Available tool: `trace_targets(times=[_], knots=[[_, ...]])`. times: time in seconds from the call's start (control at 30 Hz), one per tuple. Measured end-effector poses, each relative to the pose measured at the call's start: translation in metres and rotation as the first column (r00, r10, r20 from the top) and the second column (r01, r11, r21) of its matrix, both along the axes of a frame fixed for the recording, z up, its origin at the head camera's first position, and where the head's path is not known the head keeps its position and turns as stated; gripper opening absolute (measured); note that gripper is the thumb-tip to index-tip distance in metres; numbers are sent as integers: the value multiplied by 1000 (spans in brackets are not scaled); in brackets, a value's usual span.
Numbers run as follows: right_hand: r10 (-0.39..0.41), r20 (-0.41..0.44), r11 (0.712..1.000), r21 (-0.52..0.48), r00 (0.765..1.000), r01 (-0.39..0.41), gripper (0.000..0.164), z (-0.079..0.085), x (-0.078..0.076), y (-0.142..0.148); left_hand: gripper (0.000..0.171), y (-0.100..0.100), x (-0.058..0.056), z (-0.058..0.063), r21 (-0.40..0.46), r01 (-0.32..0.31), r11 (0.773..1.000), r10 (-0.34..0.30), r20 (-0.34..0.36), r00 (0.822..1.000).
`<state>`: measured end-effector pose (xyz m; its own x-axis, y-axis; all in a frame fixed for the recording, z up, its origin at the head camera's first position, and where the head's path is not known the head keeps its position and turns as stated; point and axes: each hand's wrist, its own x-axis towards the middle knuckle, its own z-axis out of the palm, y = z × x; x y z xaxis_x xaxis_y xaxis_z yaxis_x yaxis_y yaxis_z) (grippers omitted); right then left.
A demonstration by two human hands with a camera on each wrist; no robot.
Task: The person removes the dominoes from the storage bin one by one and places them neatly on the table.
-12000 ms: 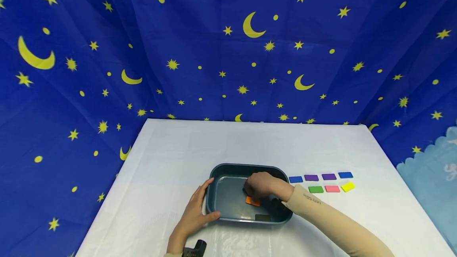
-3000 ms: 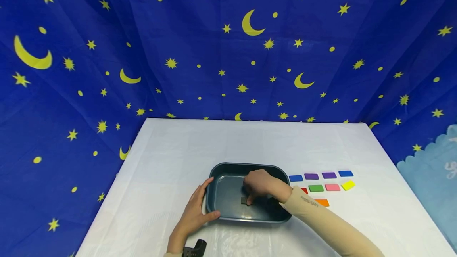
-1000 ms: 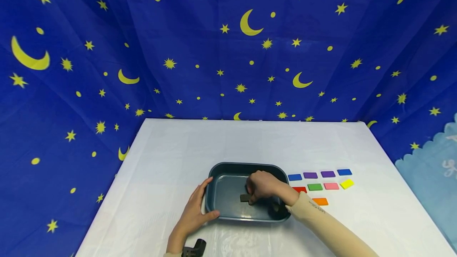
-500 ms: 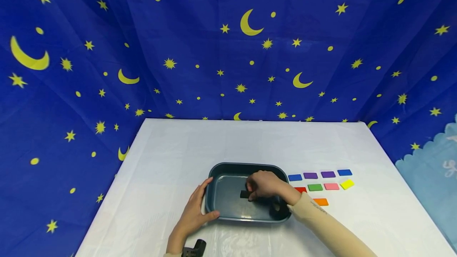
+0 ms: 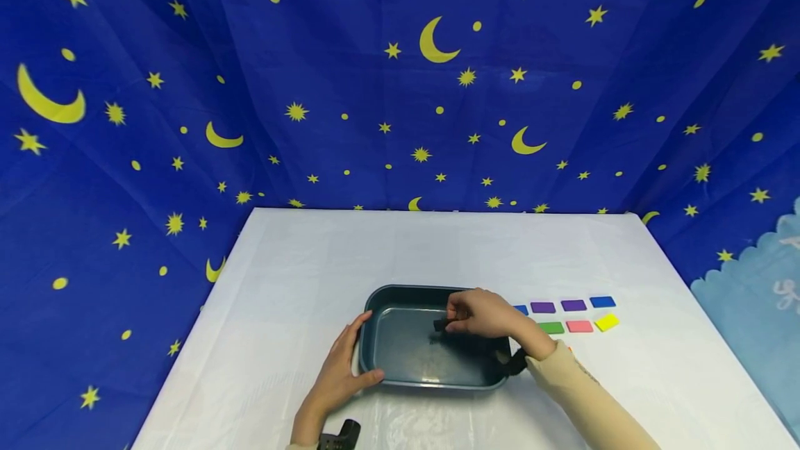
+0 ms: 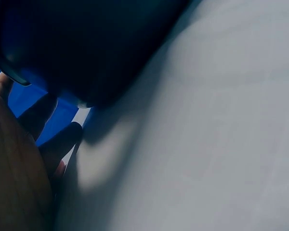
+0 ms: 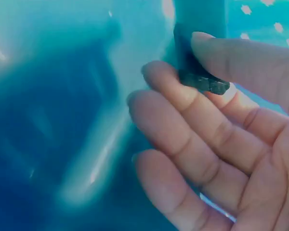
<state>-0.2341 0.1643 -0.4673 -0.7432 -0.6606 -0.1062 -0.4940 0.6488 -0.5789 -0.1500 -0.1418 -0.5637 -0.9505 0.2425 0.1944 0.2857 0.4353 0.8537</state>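
Note:
My right hand (image 5: pixel 484 312) is over the right part of a dark grey baking pan (image 5: pixel 403 286). Thumb and index finger pinch a flat black rectangular block (image 5: pixel 441 325), and in the right wrist view the black block (image 7: pixel 203 81) shows between them while the other fingers bend loosely. A shadow falls on the pan floor below the block. My left hand (image 5: pixel 337 373) rests against the pan's left end, fingers spread, thumb at the near rim. In the left wrist view, fingers of the left hand (image 6: pixel 19 159) lie along the outside of the pan (image 6: pixel 101 57).
On the white table (image 5: pixel 312 255), right of the pan, lie purple blocks (image 5: pixel 542 307), blue (image 5: pixel 603 302), green (image 5: pixel 552 328), pink (image 5: pixel 579 326) and yellow (image 5: pixel 607 323) ones. My right forearm covers most of an orange block. A blue starry curtain (image 5: pixel 350 75) hangs behind.
Red and orange blocks came to lie on the table during the earlier frames. In the last half second my right hand has lifted the black block and shifted right; my left hand stays put.

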Motion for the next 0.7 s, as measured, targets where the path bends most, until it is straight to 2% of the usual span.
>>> trace_targets(times=[0.13,0.33,0.53,0.7], knots=[[-49,52,990,-133,997,55,12,1,3,23,93,-1,0,-1,-2,1,1000,-1,-3,1000],[-123,148,941,-298,981,163,11,5,11,62,93,-1,0,-3,-4,-2,1000,2,-10,1000],[-234,282,882,-340,930,325,20,10,22,103,94,-1,-1,-6,-9,-3,1000,3,-4,1000],[-369,311,844,-283,876,456,28,9,30,137,93,-1,-1,-5,-3,-3,1000,3,0,1000]])
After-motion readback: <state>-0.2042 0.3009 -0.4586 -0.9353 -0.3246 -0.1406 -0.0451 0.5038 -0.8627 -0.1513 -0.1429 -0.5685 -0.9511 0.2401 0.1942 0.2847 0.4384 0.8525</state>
